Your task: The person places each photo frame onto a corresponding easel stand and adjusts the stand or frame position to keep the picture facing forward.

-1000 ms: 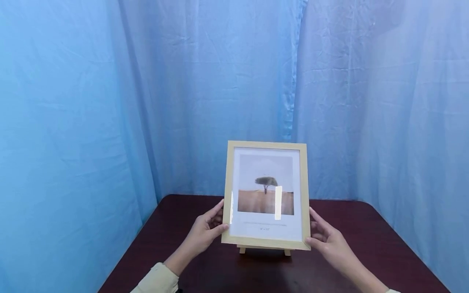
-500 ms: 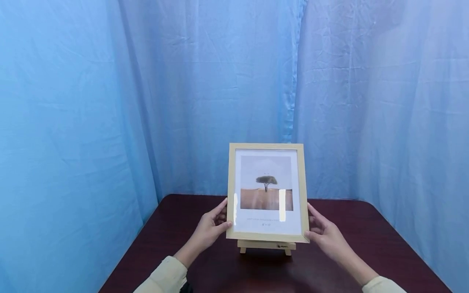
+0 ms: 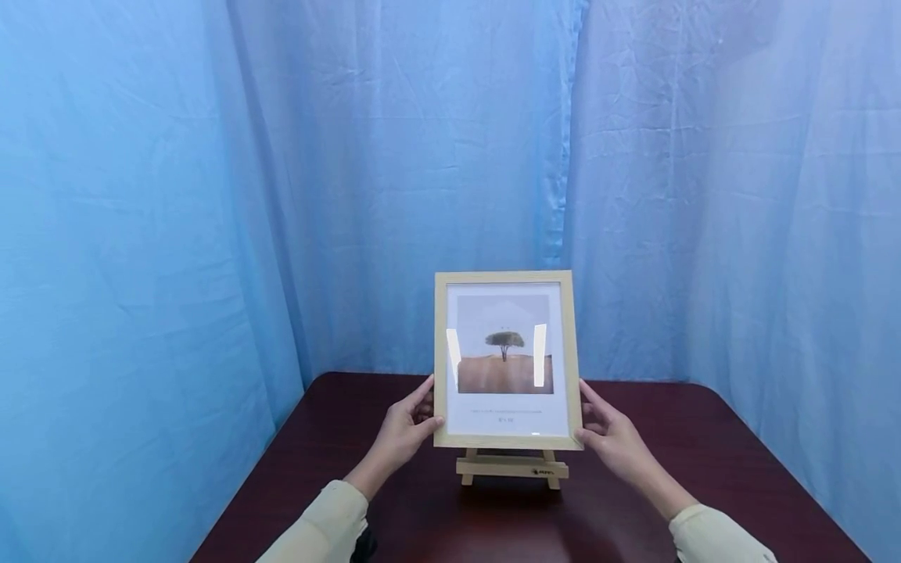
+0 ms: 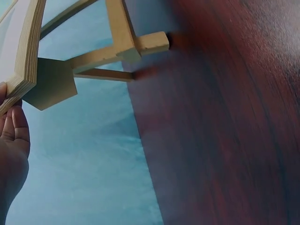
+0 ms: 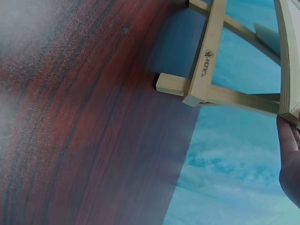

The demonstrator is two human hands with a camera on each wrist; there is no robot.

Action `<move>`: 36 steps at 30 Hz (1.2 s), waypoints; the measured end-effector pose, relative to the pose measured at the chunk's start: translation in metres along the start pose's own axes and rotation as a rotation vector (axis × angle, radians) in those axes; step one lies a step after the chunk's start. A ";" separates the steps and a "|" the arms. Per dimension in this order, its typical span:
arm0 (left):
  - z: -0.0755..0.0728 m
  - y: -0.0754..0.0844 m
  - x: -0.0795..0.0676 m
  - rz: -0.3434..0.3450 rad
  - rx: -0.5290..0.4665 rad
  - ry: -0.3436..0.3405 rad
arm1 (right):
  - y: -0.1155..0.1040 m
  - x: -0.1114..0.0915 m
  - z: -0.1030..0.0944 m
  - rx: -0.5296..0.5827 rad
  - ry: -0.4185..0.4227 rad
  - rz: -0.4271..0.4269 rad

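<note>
A light wooden picture frame (image 3: 505, 442) with a tree print under glass is held nearly upright in the head view. My left hand (image 3: 403, 434) grips its lower left side, thumb on the front and fingers behind. On the lower right side my right hand (image 3: 619, 444) holds it the same way. Behind and below stands a small wooden easel (image 3: 512, 467), its ledge and front feet showing under the frame and its upper part hidden. Both wrist views show the frame's bottom edge raised above the easel ledge (image 5: 208, 56), with a gap between them.
The easel stands on a dark reddish-brown table (image 3: 704, 469) with rounded far corners. Blue curtains (image 3: 422, 156) hang behind the table and along both sides.
Both hands have carried the picture frame up and away, slightly left, and its tilt has changed. More of the easel's ledge and legs now shows beneath it. The easel has stayed put.
</note>
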State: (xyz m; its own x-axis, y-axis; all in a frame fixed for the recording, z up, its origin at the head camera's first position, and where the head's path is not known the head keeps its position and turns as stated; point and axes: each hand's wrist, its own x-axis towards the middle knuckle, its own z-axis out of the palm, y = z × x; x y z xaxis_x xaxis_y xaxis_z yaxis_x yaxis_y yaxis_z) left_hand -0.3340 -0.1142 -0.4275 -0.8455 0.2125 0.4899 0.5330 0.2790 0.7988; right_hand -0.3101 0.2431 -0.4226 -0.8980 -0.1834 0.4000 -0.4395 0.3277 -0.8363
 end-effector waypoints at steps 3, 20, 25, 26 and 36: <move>0.001 -0.006 0.002 0.003 0.006 0.006 | 0.005 0.005 0.004 -0.010 0.012 0.011; 0.017 -0.034 0.011 0.028 0.088 0.071 | 0.031 0.016 0.016 -0.095 0.086 0.116; 0.020 -0.041 0.010 0.028 0.098 0.093 | 0.040 0.016 0.023 -0.107 0.112 0.123; 0.021 -0.042 0.010 0.019 0.103 0.095 | 0.042 0.017 0.024 -0.111 0.118 0.121; 0.032 -0.051 0.008 -0.044 0.124 0.093 | 0.054 0.011 0.031 -0.161 0.156 0.121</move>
State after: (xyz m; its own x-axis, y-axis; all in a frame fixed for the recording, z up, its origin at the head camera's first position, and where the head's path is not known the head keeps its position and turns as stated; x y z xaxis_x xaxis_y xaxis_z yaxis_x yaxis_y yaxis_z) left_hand -0.3670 -0.0969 -0.4759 -0.8644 0.1117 0.4902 0.4906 0.4006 0.7738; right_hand -0.3428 0.2298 -0.4747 -0.9313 0.0069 0.3642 -0.3157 0.4839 -0.8162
